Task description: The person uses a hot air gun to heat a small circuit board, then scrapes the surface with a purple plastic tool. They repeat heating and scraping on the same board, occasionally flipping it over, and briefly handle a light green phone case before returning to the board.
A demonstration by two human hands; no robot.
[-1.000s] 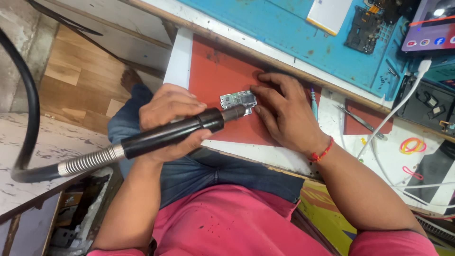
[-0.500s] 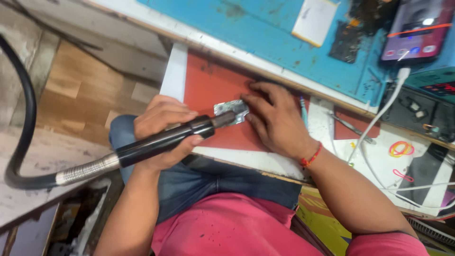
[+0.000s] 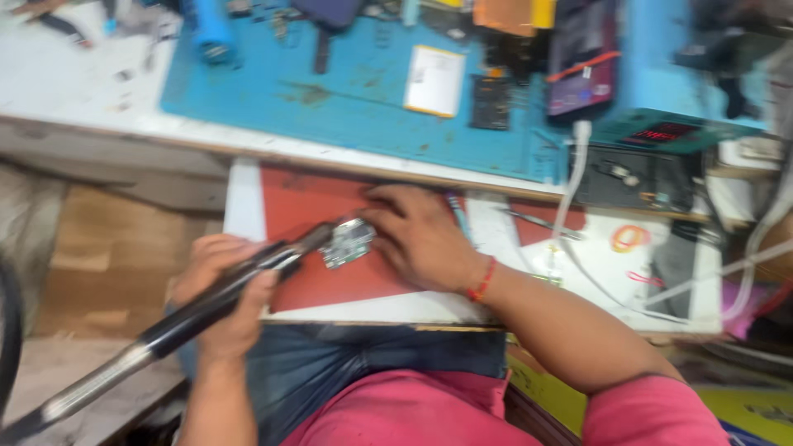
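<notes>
My left hand (image 3: 221, 296) grips a black rod-shaped power tool (image 3: 206, 306) with a flexible metal-sheathed hose running off to the lower left. Its tip points at a small metal-covered circuit board (image 3: 347, 242) lying on a red mat (image 3: 301, 248). My right hand (image 3: 417, 235) rests flat on the mat and pins the board's right side with its fingertips. A red thread band circles that wrist. The picture is blurred by motion.
A blue work mat (image 3: 347, 99) lies beyond, with a white rectangular part (image 3: 435, 81), a dark circuit board (image 3: 493, 102) and a phone (image 3: 582, 78). A white cable (image 3: 570, 190), tweezers (image 3: 541, 221) and an orange rubber band (image 3: 629, 239) lie to the right.
The view has swung so the bench sits lower and more level. Both hands keep the same hold; the tool tip stays at the board's left edge.
</notes>
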